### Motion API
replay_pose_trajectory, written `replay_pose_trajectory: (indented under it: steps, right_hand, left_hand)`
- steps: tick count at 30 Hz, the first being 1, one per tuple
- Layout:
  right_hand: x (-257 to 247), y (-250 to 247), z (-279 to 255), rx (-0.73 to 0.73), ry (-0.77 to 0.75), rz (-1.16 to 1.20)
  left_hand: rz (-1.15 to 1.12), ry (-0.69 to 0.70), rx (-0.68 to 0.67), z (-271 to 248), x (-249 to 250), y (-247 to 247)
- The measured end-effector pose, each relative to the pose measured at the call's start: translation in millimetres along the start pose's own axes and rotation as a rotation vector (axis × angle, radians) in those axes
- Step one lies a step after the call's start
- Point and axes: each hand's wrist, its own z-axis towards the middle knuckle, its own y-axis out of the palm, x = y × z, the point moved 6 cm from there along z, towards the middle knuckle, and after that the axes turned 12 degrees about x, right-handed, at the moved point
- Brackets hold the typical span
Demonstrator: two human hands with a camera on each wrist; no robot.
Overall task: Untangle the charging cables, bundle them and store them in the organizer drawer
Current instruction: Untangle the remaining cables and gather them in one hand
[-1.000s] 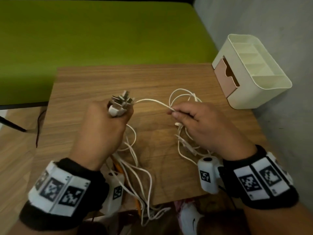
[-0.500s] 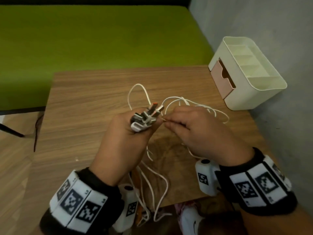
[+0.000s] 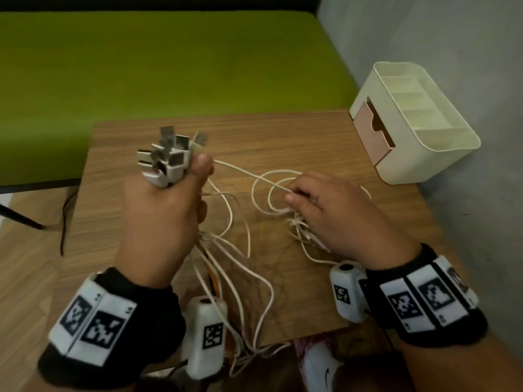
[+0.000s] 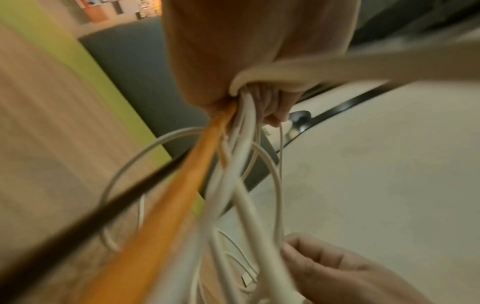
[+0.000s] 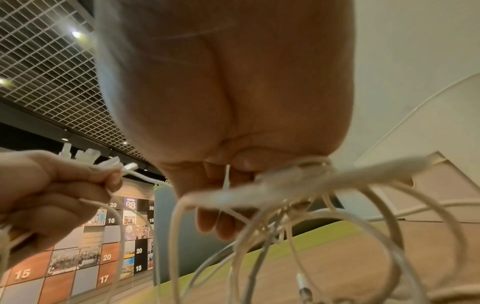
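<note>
Untangling in hand: plugs gathered, one cable being drawn clear

The charging cables (image 3: 249, 267) hung over the wooden desk (image 3: 283, 142), USB plugs (image 3: 167, 157) fisted in the left hand (image 3: 161, 219); the right hand (image 3: 334, 213) pinched one strand at 3 o'clock. Next, probably, freeing its loops; the organizer drawer (image 3: 370, 131) waited at 1 o'clock.

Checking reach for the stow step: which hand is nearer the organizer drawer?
Right. The right hand pinches a white cable mid-table, just below-left of the organizer drawer. The left hand, gripping the plug ends, sits farther off toward the table's left.
</note>
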Motion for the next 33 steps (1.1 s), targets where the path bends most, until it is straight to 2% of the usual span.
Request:
replay_pose_trajectory:
  steps: [1, 4, 9, 11, 14, 16, 19, 21, 26, 30, 33]
  right_hand:
    - [-1, -1, 1, 0.024, -0.009, -0.005]
    - [1, -6, 1, 0.098, -0.025, 0.021]
    - [-4, 4, -1, 0.031, -0.098, -0.264]
    - [-12, 5, -3, 0.096, -0.152, -0.261]
    - [-22, -2, -4, 0.21, -0.211, -0.155]
    - [-28, -7, -4, 0.253, -0.244, -0.113]
    - [-29, -9, -5, 0.259, -0.245, -0.077]
    - [-22, -8, -2, 0.247, -0.18, -0.059]
    - [6, -7, 1, 0.097, 0.053, -0.17]
    - [11, -13, 3, 0.058, 0.065, 0.023]
    - [22, -24, 3, 0.092, 0.191, 0.219]
  left_hand:
    - [0.055, -0.009, 0.019, 3, -3, -3]
    - [0.383, 0.09, 0.009, 8, -8, -5]
    - [0.422, 0.34, -0.011, -12, 10, 10]
    - [0.411, 0.362, -0.123, -23, 10, 21]
    - [0.457, 0.335, -0.362, -31, -6, 41]
    - [0.521, 0.303, -0.443, -30, -19, 47]
    - [0.538, 0.27, -0.407, -23, -21, 44]
    - [0.456, 0.245, -0.347, -20, -15, 39]
    - [0.067, -0.04, -0.178, -7, -13, 18]
    - [-0.077, -0.172, -0.115, 0, -12, 8]
    - [-0.102, -0.204, -0.05, 9, -14, -1]
